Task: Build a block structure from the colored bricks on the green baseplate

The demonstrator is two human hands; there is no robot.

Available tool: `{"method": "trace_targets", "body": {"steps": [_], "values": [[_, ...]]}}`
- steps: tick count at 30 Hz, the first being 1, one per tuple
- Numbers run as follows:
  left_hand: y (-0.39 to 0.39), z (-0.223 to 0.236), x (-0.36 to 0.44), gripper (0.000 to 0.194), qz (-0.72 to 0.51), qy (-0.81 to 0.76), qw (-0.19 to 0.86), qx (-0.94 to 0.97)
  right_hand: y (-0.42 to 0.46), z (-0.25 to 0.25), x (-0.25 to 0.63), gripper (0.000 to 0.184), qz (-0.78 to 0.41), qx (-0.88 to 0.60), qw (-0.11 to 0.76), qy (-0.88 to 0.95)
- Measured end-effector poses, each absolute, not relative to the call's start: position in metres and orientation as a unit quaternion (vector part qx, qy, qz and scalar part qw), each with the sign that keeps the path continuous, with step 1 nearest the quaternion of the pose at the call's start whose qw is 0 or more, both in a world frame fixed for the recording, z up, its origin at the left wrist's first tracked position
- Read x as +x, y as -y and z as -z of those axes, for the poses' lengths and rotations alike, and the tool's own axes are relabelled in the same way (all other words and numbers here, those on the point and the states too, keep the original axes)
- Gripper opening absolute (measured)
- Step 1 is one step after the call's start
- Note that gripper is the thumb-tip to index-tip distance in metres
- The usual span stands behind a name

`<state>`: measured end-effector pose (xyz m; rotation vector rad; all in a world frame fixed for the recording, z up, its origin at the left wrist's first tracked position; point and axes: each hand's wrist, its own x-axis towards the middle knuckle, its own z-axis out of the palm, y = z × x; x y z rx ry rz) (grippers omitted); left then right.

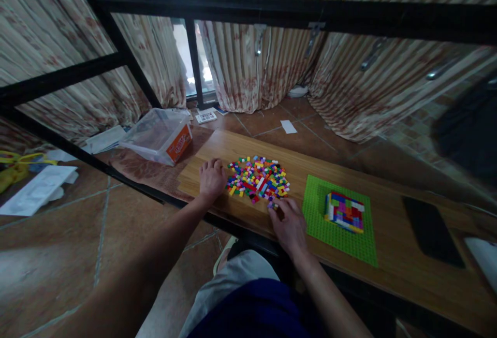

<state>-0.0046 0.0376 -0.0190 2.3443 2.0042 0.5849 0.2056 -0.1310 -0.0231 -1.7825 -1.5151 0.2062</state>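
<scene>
Small multicoloured toy bricks (258, 178) lie in a loose pile on the wooden table. My left hand (213, 178) rests at the pile's left edge, its fingers slightly bent and apart, with no brick visible in it. At the pile's near right edge, my right hand (289, 221) has its thumb and forefinger around a small purple brick (271, 205). Right of that hand lies a green baseplate (316, 224). A low rectangular block built of coloured bricks (345, 212), with a patchwork top and layered sides, stands on it.
The long wooden table (240, 146) carries a dark flat slab (433, 232) at the right. A clear plastic bin (149, 133) with an orange label stands beyond the left end. A black metal frame (248, 9) crosses above; striped curtains (248, 69) hang behind.
</scene>
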Motion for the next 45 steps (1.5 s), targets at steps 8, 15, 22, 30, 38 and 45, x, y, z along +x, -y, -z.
{"method": "trace_targets", "body": {"steps": [8, 15, 22, 30, 38, 45], "values": [[-0.037, 0.018, -0.004, 0.034, -0.193, -0.642, 0.006, 0.742, 0.127, 0.032, 0.226, 0.028, -0.056, -0.699, 0.362, 0.613], [-0.038, 0.02, -0.004, 0.035, -0.196, -0.641, 0.005, 0.742, 0.106, 0.017, 0.242, 0.026, -0.059, -0.683, 0.382, 0.62], [-0.037, 0.02, -0.003, 0.033, -0.2, -0.639, 0.005, 0.742, 0.042, 0.002, 0.229, 0.028, -0.056, -0.68, 0.338, 0.648], [-0.036, 0.019, -0.002, 0.032, -0.204, -0.643, 0.007, 0.738, 0.029, 0.01, 0.228, 0.023, -0.074, -0.685, 0.288, 0.666], [-0.036, 0.017, -0.004, 0.034, -0.198, -0.64, 0.007, 0.743, 0.074, -0.006, 0.222, 0.034, -0.347, -0.651, 0.563, 0.373], [-0.041, 0.018, -0.006, 0.036, -0.197, -0.645, 0.011, 0.738, 0.146, -0.018, 0.252, 0.031, -0.393, -0.59, 0.686, 0.165]]}}
